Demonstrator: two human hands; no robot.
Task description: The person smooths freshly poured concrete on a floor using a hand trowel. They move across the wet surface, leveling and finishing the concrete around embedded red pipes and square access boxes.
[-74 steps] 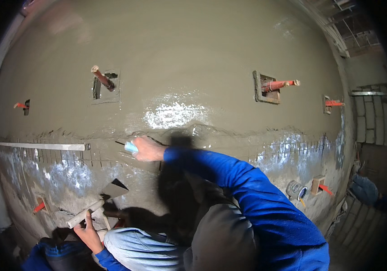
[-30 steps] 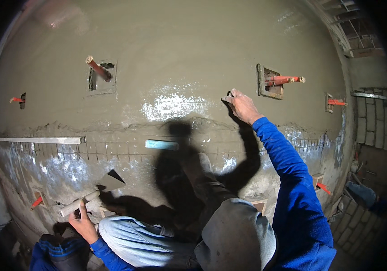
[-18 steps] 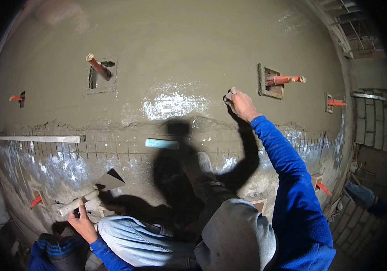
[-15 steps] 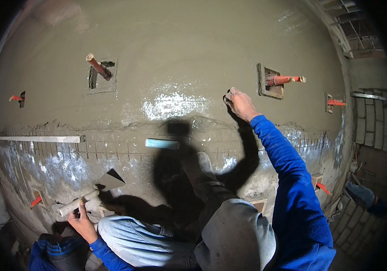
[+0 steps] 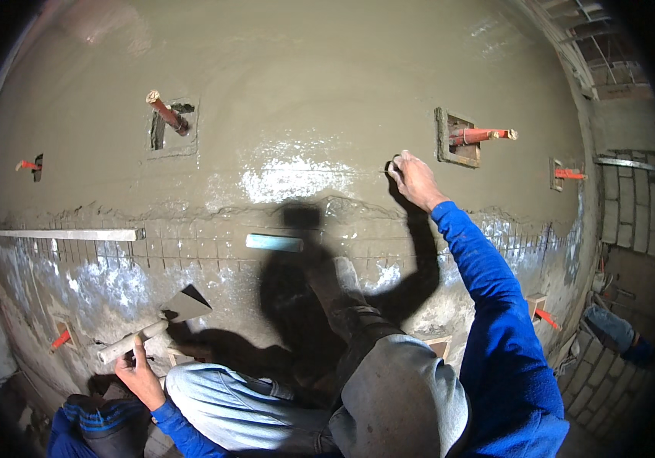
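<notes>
My right hand is closed in a pinch close to the grey plastered wall, and whatever its fingertips may hold is too small to make out. Left of those fingers, a faint thin line runs toward a white powdery patch. Low on the left, my left hand grips the pale round handle of a trowel. The trowel's flat blade points up and right, near the rough lower wall. A light blue bar sits against the wall below the white patch.
A long pale straightedge lies along the mesh strip at left. Reddish pipes jut from the wall at a left opening and a framed right opening. My raised knee is close to the wall. Blockwork stands at right.
My right hand has shifted slightly right and down along the wall, and a thin line shows left of its fingertips. My left hand and the trowel look unmoved.
</notes>
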